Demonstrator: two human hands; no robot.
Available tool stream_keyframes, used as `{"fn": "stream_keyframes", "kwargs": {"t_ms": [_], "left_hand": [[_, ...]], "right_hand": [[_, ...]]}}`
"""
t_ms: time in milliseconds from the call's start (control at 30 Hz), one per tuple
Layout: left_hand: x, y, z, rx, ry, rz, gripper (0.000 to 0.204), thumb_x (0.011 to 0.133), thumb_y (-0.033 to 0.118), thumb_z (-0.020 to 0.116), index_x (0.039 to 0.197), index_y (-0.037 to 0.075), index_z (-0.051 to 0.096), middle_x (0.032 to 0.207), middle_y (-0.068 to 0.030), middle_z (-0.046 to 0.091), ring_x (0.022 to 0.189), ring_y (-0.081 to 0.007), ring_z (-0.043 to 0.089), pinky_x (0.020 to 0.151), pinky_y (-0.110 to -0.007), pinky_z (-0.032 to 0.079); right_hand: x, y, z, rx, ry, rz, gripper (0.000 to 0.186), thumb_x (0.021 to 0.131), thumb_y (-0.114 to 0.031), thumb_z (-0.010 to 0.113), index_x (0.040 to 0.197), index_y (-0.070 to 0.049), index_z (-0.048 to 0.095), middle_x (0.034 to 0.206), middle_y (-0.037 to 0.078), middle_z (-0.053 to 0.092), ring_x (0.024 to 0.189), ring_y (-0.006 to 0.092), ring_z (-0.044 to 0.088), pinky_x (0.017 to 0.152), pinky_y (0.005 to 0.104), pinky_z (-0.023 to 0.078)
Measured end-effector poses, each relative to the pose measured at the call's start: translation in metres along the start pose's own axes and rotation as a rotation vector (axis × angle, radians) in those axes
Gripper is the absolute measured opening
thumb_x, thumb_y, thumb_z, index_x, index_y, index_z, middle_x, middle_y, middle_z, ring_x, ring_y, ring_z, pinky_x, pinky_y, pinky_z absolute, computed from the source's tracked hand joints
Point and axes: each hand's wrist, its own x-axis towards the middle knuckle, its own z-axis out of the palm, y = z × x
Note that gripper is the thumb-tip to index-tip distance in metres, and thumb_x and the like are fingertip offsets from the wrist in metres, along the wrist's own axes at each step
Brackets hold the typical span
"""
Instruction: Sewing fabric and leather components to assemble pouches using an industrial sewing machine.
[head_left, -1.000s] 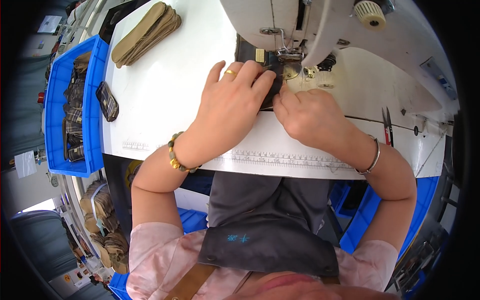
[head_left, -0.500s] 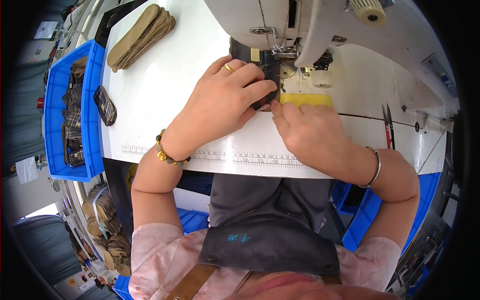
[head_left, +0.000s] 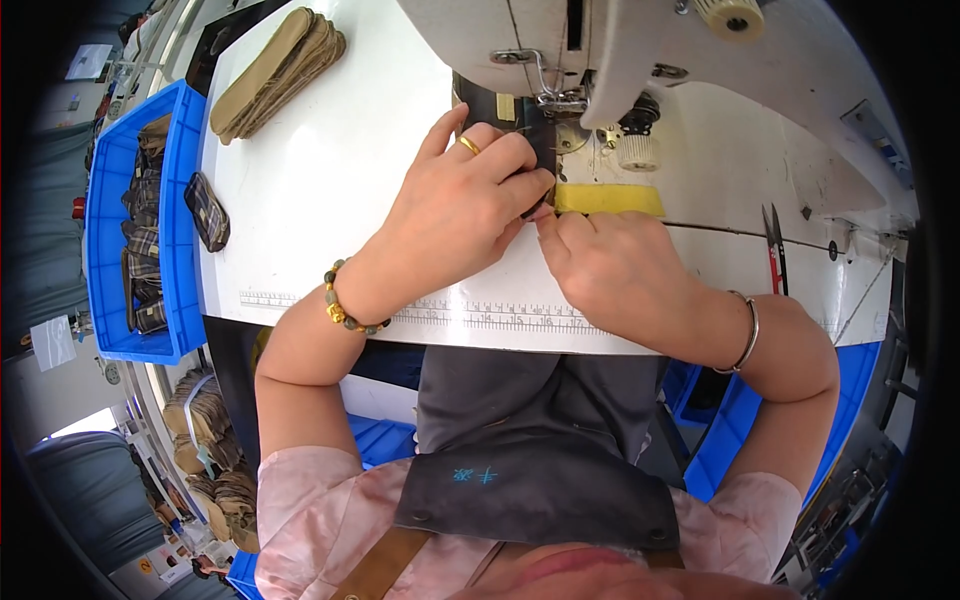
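A dark fabric piece point(head_left: 481, 98) with a small beige label lies under the presser foot point(head_left: 562, 103) of a white sewing machine point(head_left: 625, 60). My left hand point(head_left: 465, 195) is over its near part, fingers bent and closed on the fabric, with one finger stretched along its left side. Close beside it, my right hand point(head_left: 615, 265) pinches the near right edge of the same piece between thumb and forefinger. The pinched edge is mostly hidden by my fingers. A yellow strip point(head_left: 610, 199) lies on the machine bed just beyond my right knuckles.
Stacked tan sole-shaped pieces point(head_left: 275, 75) lie at the far left. A plaid piece point(head_left: 207, 212) sits near a blue crate point(head_left: 187, 230) holding more plaid pieces. Red-handled scissors point(head_left: 775, 255) lie at right. A printed ruler point(head_left: 470, 314) runs along the table's front edge.
My left hand's fingers have shifted slightly on the fabric, one now stretched further out. My right hand keeps its pinch at nearly the same place.
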Motion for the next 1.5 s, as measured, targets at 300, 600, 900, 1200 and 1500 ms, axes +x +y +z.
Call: {"fn": "stream_keyframes", "kwargs": {"t_ms": [300, 600, 900, 1200, 1500], "left_hand": [[0.003, -0.011, 0.01, -0.035, 0.004, -0.08, 0.023, 0.075, 0.015, 0.078, 0.098, 0.012, 0.075, 0.095, -0.0002, 0.06, 0.097, -0.0224, 0.059, 0.105, -0.05, 0.043], [0.01, -0.024, 0.015, 0.002, 0.036, -0.095, 0.03, 0.072, 0.011, 0.078, 0.101, 0.014, 0.075, 0.099, -0.0001, 0.063, 0.102, -0.0219, 0.06, 0.105, -0.046, 0.043], [0.011, -0.037, 0.006, 0.173, 0.196, 0.085, 0.032, 0.066, 0.013, 0.079, 0.096, 0.015, 0.068, 0.095, 0.0029, 0.064, 0.099, -0.0196, 0.063, 0.104, -0.043, 0.046], [0.011, -0.048, 0.022, 0.239, 0.354, 0.167, 0.03, 0.062, 0.026, 0.078, 0.086, 0.017, 0.063, 0.083, 0.003, 0.059, 0.085, -0.0172, 0.062, 0.098, -0.041, 0.051], [0.014, -0.048, 0.02, 0.308, 0.435, 0.172, 0.025, 0.062, 0.017, 0.071, 0.086, 0.016, 0.065, 0.085, 0.0039, 0.063, 0.08, -0.0175, 0.062, 0.097, -0.04, 0.053]], "right_hand": [[0.008, 0.009, 0.007, -0.089, 0.031, 0.024, 0.007, 0.074, -0.008, 0.066, 0.077, -0.002, 0.066, 0.062, 0.006, 0.058, 0.052, 0.0165, 0.063, 0.043, 0.0317, 0.047], [0.015, 0.019, 0.01, -0.117, 0.043, 0.072, 0.015, 0.082, -0.006, 0.064, 0.093, 0.003, 0.07, 0.062, 0.005, 0.062, 0.053, 0.0178, 0.065, 0.043, 0.0315, 0.048], [0.022, 0.041, 0.015, -0.18, 0.232, 0.089, 0.005, 0.076, -0.011, 0.068, 0.077, -0.008, 0.064, 0.058, 0.003, 0.058, 0.05, 0.0194, 0.063, 0.043, 0.0328, 0.048], [0.029, 0.058, 0.033, -0.141, 0.347, 0.123, 0.013, 0.073, -0.016, 0.072, 0.07, -0.014, 0.06, 0.054, 0.003, 0.054, 0.048, 0.0228, 0.06, 0.043, 0.0358, 0.047], [0.026, 0.059, 0.034, -0.174, 0.395, 0.125, 0.023, 0.079, -0.026, 0.075, 0.074, -0.015, 0.056, 0.067, -0.003, 0.052, 0.055, 0.0148, 0.057, 0.045, 0.0307, 0.044]]}}
